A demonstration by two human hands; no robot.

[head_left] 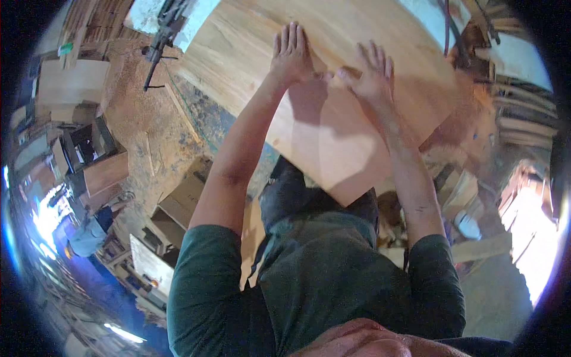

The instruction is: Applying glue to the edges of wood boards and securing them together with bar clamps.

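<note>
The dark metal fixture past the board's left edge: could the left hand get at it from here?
Probably, with a sideways stretch: the left hand rests palm-down on the wooden board, gripping nothing, and only bare board appears to lie between it and the dark metal fixture.

Both arms reach forward, nearly straight, the forearms angling inward. The left forearm [244, 140] leans rightward up to the left wrist [278, 77]; the left hand [293, 59] lies palm down and flat, its fingers straight, close together and pointing ahead, the thumb out toward the right. The right forearm [410, 160] slants leftward; the right hand [372, 77] is palm down, fingers extended and slightly parted. Its thumb points left, near the left thumb.
</note>
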